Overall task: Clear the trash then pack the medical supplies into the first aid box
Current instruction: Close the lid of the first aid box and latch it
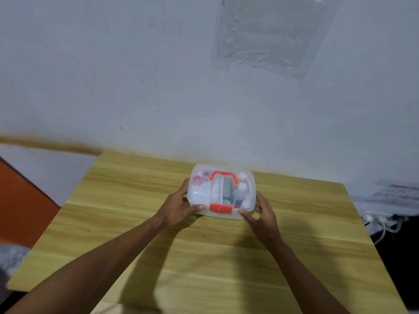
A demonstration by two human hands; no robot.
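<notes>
A clear plastic first aid box [199,193] with a red handle [224,176] and a red front latch [220,208] stands on the wooden table [204,257], near its far edge. Its lid is down. Through the lid I see small bottles, red-capped jars and other supplies inside. My left hand [179,205] grips the box's left side, thumb on the front. My right hand [260,211] grips the right side, thumb at the front corner.
A pale wall rises right behind the table, with a clear plastic sheet [269,35] stuck on it. An orange panel [20,205] stands to the left. White items and cables [385,214] lie beyond the table's right edge.
</notes>
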